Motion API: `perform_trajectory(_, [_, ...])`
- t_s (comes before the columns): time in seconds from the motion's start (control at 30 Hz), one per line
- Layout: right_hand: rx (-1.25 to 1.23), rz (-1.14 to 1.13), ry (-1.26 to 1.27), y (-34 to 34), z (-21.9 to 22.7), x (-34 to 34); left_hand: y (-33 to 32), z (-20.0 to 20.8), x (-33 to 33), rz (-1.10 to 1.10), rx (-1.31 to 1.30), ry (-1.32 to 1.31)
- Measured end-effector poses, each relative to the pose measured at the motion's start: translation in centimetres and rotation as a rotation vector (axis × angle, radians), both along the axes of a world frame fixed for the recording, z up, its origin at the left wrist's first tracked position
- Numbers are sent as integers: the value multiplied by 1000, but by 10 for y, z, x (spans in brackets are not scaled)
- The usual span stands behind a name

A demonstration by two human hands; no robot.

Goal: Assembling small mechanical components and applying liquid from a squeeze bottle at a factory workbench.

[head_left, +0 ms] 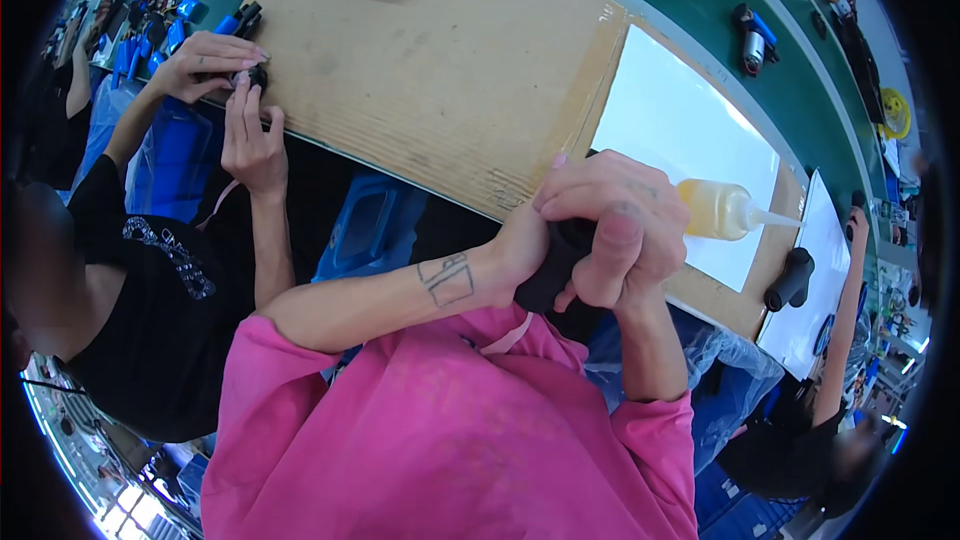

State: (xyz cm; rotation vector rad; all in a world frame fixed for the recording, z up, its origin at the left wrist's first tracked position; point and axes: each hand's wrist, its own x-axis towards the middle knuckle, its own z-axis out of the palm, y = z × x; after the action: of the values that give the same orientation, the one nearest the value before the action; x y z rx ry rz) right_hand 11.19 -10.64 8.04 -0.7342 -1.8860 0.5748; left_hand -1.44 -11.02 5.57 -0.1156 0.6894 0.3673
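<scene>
Close in front of my pink shirt, both my hands press together around a black part (552, 265). Only a dark, rounded piece of it shows, so its kind is hidden. My left hand (528, 230) is closed against its left side, the fingers largely covered. Wrapped over the part from the right is my right hand (630, 215), thumb bent on top. Just beyond my right knuckles is a clear squeeze bottle (715, 210) of yellowish liquid, its pale nozzle pointing right. My hand hides its base, so I cannot tell whether they touch.
Brown board (420, 70) covers the bench, with a white sheet (690, 140) at right. A black handle-shaped piece (790, 280) lies further right. At left, a co-worker's hands (225, 90) hold a small black part. A blue-and-silver device (755, 40) sits on the green surface.
</scene>
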Motion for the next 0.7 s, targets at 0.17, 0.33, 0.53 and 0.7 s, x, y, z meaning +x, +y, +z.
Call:
perform_trajectory(0.17, [-42,21,76,5,-1,14,-15,-22,10,-59,347,126])
perform_trajectory(0.33, [-258,-128,342,-9,5,30,-22,-30,7,-35,504,99])
perform_trajectory(0.53, [-268,-311,190,-44,16,52,-23,-24,-6,239,620,119])
perform_trajectory(0.7, [-393,-373,-363,-77,42,55,-24,-18,-17,254,1114,447])
